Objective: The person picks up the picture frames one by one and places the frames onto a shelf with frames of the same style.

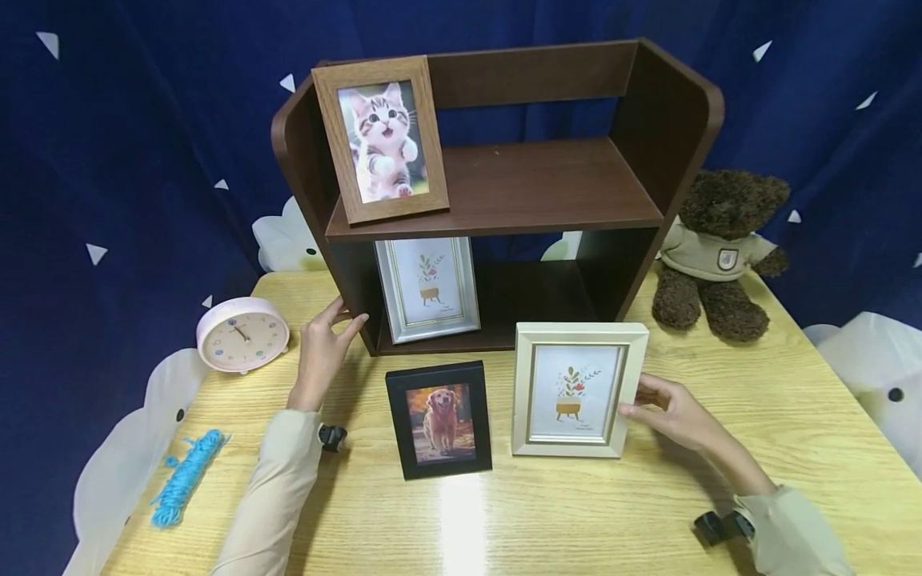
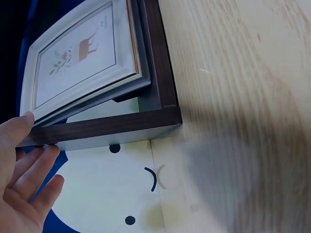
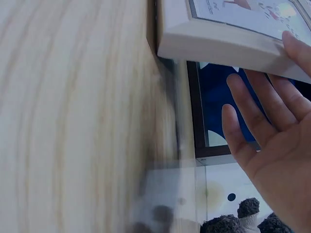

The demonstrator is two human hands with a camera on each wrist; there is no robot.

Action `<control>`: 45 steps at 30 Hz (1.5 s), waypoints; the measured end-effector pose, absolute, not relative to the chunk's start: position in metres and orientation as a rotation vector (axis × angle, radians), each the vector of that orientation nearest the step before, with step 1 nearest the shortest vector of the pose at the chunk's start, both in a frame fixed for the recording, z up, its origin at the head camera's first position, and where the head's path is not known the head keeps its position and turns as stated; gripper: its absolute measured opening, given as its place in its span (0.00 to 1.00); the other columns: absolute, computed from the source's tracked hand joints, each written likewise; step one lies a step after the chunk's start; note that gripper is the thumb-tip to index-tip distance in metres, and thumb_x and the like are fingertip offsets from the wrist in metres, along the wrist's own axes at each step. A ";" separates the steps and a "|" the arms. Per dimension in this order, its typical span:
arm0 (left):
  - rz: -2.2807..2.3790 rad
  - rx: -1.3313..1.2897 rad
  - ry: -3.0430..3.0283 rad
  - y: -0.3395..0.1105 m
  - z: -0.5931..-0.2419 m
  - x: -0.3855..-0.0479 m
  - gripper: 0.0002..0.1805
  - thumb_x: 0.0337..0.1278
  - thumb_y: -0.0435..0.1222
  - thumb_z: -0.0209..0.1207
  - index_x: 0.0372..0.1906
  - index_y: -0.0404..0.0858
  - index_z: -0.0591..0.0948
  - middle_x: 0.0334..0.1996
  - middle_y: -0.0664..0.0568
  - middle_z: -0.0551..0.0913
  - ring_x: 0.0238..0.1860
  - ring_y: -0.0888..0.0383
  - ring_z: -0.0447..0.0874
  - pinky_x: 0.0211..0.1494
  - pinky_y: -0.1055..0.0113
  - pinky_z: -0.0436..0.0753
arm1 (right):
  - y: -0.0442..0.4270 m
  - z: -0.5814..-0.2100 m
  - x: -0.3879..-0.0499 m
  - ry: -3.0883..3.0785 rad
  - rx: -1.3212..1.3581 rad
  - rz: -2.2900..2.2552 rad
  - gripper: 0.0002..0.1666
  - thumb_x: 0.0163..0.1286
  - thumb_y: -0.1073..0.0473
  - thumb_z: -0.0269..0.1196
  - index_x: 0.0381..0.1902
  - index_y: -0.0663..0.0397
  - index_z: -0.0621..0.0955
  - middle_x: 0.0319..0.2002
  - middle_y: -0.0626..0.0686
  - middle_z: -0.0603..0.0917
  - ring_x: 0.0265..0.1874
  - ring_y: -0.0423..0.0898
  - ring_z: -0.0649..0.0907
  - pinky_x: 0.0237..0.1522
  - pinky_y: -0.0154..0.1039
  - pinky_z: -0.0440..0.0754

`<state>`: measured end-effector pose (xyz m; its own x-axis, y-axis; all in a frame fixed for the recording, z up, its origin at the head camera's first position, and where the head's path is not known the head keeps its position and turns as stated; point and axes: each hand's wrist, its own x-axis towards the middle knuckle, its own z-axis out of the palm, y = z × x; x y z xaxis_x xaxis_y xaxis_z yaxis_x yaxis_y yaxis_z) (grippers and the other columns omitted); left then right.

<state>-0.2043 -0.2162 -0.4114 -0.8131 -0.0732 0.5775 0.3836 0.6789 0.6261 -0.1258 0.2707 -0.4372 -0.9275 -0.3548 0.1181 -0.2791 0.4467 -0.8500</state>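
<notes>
At the dark brown shelf point(image 1: 533, 188), my left hand point(image 1: 322, 352) grips the lower left side panel, thumb at the front edge and fingers outside. The left wrist view shows the same hand point(image 2: 22, 170) on the panel point(image 2: 107, 125), close to a silver-white frame point(image 2: 82, 53). That frame point(image 1: 471, 288) leans inside the lower level. My right hand point(image 1: 677, 412) holds the right edge of a cream frame point(image 1: 632, 368) with a plant picture, upright on the table. In the right wrist view, the hand's point(image 3: 272, 131) thumb lies on the cream frame point(image 3: 223, 43), fingers behind.
A wooden cat-picture frame point(image 1: 438, 160) leans on the upper shelf. A black dog-picture frame point(image 1: 483, 424) stands on the table point(image 1: 374, 528). Left are a round clock point(image 1: 245, 336) and blue rope point(image 1: 189, 478); a brown teddy bear point(image 1: 720, 240) sits right of the shelf.
</notes>
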 end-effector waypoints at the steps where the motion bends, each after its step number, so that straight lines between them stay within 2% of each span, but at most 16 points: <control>1: -1.047 -0.235 -2.307 -0.216 -0.412 -0.205 0.19 0.51 0.30 0.67 0.49 0.28 0.80 0.40 0.35 0.85 0.38 0.41 0.86 0.47 0.48 0.82 | 0.270 -0.438 -0.126 2.602 -0.578 -1.516 0.25 0.62 0.68 0.63 0.56 0.74 0.73 0.41 0.28 0.80 0.40 0.31 0.80 0.43 0.28 0.79; 10: -1.128 -0.180 -2.259 -0.213 -0.416 -0.204 0.18 0.52 0.30 0.66 0.49 0.27 0.81 0.39 0.34 0.85 0.39 0.41 0.86 0.48 0.50 0.82 | 0.266 -0.443 -0.123 2.526 -0.589 -1.561 0.19 0.61 0.68 0.64 0.49 0.72 0.76 0.38 0.35 0.83 0.38 0.36 0.82 0.41 0.29 0.80; 18: -1.143 -0.172 -2.251 -0.214 -0.418 -0.204 0.16 0.53 0.30 0.65 0.48 0.27 0.81 0.40 0.34 0.85 0.42 0.40 0.85 0.47 0.51 0.82 | 0.266 -0.447 -0.123 2.364 -0.673 -1.710 0.20 0.62 0.73 0.61 0.51 0.80 0.72 0.42 0.36 0.84 0.40 0.35 0.83 0.43 0.29 0.81; 28: -1.161 -0.164 -2.250 -0.214 -0.420 -0.204 0.15 0.54 0.29 0.65 0.46 0.26 0.82 0.39 0.34 0.85 0.41 0.41 0.86 0.47 0.55 0.83 | 0.266 -0.453 -0.123 2.261 -0.685 -1.782 0.22 0.62 0.75 0.59 0.51 0.87 0.68 0.42 0.36 0.84 0.41 0.36 0.84 0.45 0.29 0.82; 32: -1.171 -0.165 -2.239 -0.213 -0.420 -0.204 0.15 0.54 0.29 0.65 0.46 0.25 0.81 0.39 0.33 0.85 0.41 0.41 0.86 0.47 0.55 0.83 | 0.266 -0.454 -0.122 2.238 -0.695 -1.817 0.20 0.62 0.76 0.59 0.52 0.79 0.71 0.43 0.37 0.85 0.41 0.36 0.84 0.45 0.29 0.81; 35: -1.173 -0.164 -2.237 -0.213 -0.419 -0.204 0.15 0.53 0.29 0.65 0.46 0.25 0.81 0.39 0.33 0.85 0.41 0.41 0.86 0.47 0.54 0.83 | 0.267 -0.455 -0.121 2.221 -0.700 -1.843 0.21 0.62 0.76 0.59 0.54 0.65 0.75 0.44 0.38 0.84 0.42 0.36 0.84 0.45 0.29 0.81; 39: -1.178 -0.155 -2.242 -0.212 -0.419 -0.204 0.15 0.53 0.29 0.65 0.46 0.25 0.81 0.39 0.33 0.85 0.41 0.41 0.86 0.47 0.53 0.82 | 0.268 -0.456 -0.120 2.213 -0.692 -1.874 0.27 0.62 0.76 0.58 0.55 0.45 0.74 0.44 0.38 0.84 0.42 0.36 0.84 0.45 0.30 0.82; 42: -1.190 -0.136 -2.249 -0.213 -0.419 -0.205 0.16 0.53 0.29 0.65 0.46 0.25 0.81 0.39 0.33 0.85 0.41 0.41 0.86 0.47 0.53 0.82 | 0.267 -0.458 -0.119 2.246 -0.666 -1.881 0.31 0.62 0.76 0.59 0.54 0.36 0.74 0.43 0.37 0.84 0.41 0.36 0.84 0.43 0.30 0.82; 43: -1.193 -0.128 -2.252 -0.213 -0.419 -0.204 0.16 0.53 0.30 0.65 0.46 0.25 0.81 0.39 0.33 0.85 0.41 0.41 0.86 0.47 0.53 0.82 | 0.267 -0.458 -0.119 2.266 -0.651 -1.878 0.31 0.62 0.76 0.59 0.54 0.35 0.74 0.43 0.36 0.84 0.41 0.35 0.84 0.43 0.30 0.82; 45: -1.195 -0.117 -2.257 -0.213 -0.420 -0.204 0.16 0.53 0.30 0.66 0.46 0.25 0.81 0.39 0.33 0.85 0.41 0.41 0.86 0.47 0.53 0.82 | 0.265 -0.458 -0.118 2.308 -0.622 -1.863 0.28 0.62 0.76 0.60 0.57 0.48 0.75 0.42 0.35 0.84 0.40 0.34 0.84 0.42 0.29 0.83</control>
<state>-0.2044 -0.2129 -0.4197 -0.8296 -0.1844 0.5270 0.3322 0.5955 0.7315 -0.1182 0.2655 -0.4581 -0.9098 -0.3798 0.1675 -0.2439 0.1626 -0.9561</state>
